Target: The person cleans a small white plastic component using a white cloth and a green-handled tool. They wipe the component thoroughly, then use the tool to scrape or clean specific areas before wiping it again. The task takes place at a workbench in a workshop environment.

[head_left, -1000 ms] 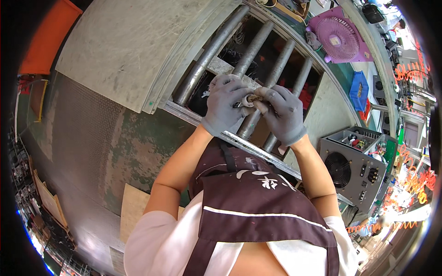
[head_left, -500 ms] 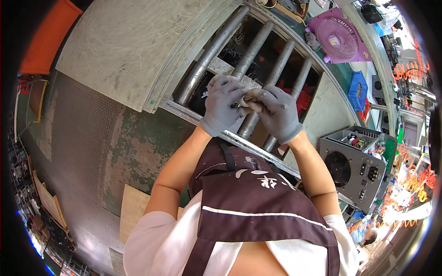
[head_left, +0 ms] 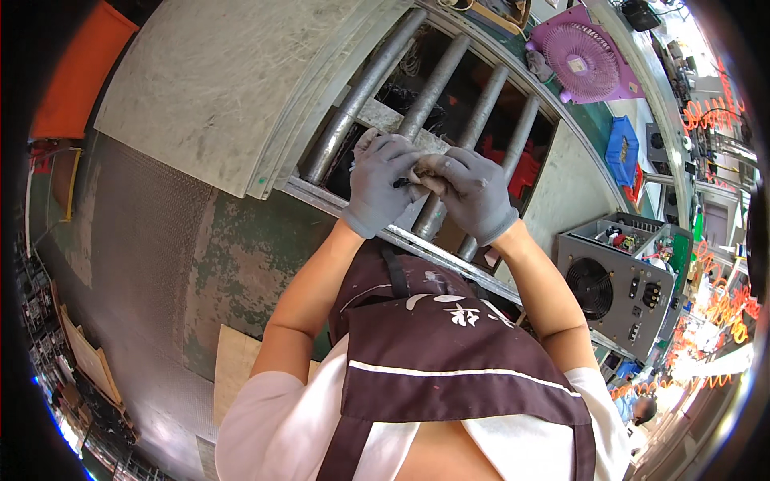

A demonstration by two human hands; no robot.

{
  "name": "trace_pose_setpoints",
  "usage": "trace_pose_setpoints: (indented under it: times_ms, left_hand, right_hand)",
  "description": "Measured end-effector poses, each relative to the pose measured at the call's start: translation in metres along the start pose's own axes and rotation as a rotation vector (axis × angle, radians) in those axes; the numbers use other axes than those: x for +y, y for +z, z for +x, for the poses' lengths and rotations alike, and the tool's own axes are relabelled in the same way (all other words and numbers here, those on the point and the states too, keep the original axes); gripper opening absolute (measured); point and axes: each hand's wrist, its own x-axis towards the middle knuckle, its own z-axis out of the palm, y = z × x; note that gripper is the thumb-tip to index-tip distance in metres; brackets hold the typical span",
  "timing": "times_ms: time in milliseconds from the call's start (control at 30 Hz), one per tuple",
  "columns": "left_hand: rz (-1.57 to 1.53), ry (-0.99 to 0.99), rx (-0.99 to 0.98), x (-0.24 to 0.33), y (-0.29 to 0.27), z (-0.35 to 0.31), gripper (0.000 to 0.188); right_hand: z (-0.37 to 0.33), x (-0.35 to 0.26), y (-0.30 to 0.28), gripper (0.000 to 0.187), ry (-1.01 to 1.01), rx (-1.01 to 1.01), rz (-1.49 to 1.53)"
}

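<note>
Both of my hands wear grey work gloves with stained fingertips, and they meet above a roller conveyor. My left hand [head_left: 378,183] has its fingers curled inward, thumb side toward the other hand. My right hand [head_left: 475,192] is closed in a pinch, its fingertips against those of the left. Whatever lies between the fingers is small and mostly hidden; only a dark bit shows there. Below the hands run several metal rollers [head_left: 437,86] set in a metal frame, with dark gaps between them.
Beside the rollers on the left lies a stack of pale boards [head_left: 216,88]. A grey box-shaped electrical unit [head_left: 616,280] with a black fan stands at right. Farther back are a purple fan [head_left: 579,64] and a blue bin [head_left: 622,151]. Orange coiled hoses [head_left: 712,119] hang at far right.
Both hands have shifted slightly left in the picture, still together. The right fingers sit a little closer to the left ones.
</note>
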Motion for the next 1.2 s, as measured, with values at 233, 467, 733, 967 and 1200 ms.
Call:
trace_pose_setpoints:
  times_ms: [233, 467, 733, 967, 1200]
  left_hand:
    - [0.003, -0.003, -0.053, -0.013, 0.009, -0.001, 0.048]
    - [-0.064, 0.091, 0.023, -0.020, 0.026, 0.006, 0.047]
    - [-0.185, -0.026, -0.038, -0.026, 0.033, 0.001, 0.044]
    - [-0.108, -0.012, -0.070, -0.016, 0.030, 0.000, 0.048]
    - [-0.091, -0.038, -0.113, -0.013, 0.025, -0.002, 0.052]
  right_hand:
    - [0.004, 0.005, 0.001, 0.020, 0.006, -0.046, -0.037]
    - [-0.003, 0.009, -0.006, 0.020, -0.007, -0.027, -0.091]
    - [0.001, 0.005, -0.032, 0.024, 0.048, -0.049, -0.052]
    - [-0.006, 0.014, -0.015, 0.019, 0.078, -0.049, -0.019]
    - [-0.008, 0.018, -0.009, 0.020, 0.075, -0.073, 0.006]
